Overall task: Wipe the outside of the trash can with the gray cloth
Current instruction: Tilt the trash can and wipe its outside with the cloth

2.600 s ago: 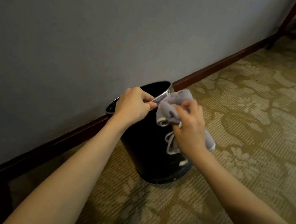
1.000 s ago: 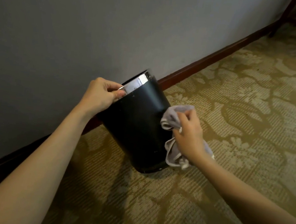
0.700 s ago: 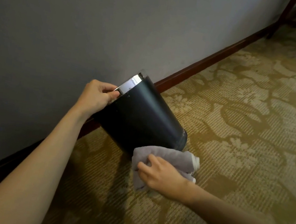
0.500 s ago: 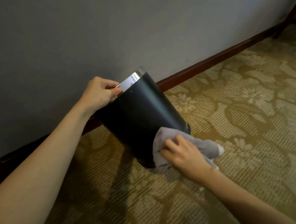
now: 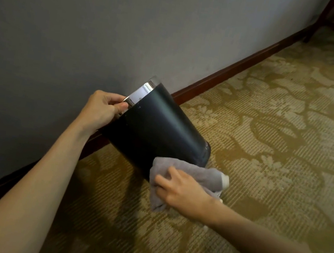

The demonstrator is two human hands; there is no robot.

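At centre frame, the left hand (image 5: pixel 103 109) pinches the tilted black trash can (image 5: pixel 157 129) by its silver rim. Lower down, the right hand (image 5: pixel 182 191) presses the gray cloth (image 5: pixel 204 175) against its underside, fingers curled into the cloth.

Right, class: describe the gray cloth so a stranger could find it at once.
Start at the gray wall with its dark baseboard. Below it, a tilted black trash can is over patterned carpet. The gray cloth is the soft crumpled thing at the can's lower end, under the right hand.

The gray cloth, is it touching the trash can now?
Touching. In the head view the right hand presses the gray cloth against the lower side of the tilted trash can; no gap shows between them.
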